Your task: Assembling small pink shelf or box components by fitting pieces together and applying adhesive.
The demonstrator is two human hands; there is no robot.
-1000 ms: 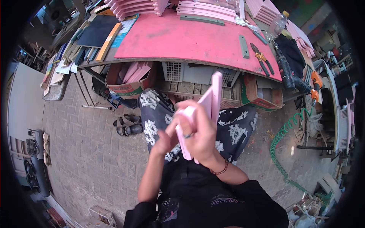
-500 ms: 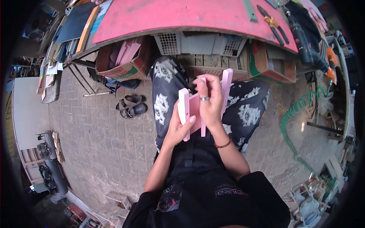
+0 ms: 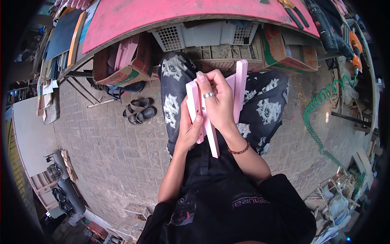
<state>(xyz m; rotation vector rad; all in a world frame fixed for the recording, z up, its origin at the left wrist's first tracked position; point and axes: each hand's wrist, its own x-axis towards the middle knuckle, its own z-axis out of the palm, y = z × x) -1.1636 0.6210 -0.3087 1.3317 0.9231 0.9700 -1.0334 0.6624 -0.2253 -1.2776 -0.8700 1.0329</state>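
Pink bars, left hand gripping the left ones, right hand curled over the middle, hold unclear

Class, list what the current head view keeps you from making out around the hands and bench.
All in the head view:
Right hand: its palm and anything within its curled fingers, hidden by the hand itself.
Left hand: finger ends, hidden behind the long pale-pink slat.
Orange-and-black metal pliers: tips cut off by the upper edge.
Thin pink boards: lower ends, hidden by the brown cardboard box's front wall.
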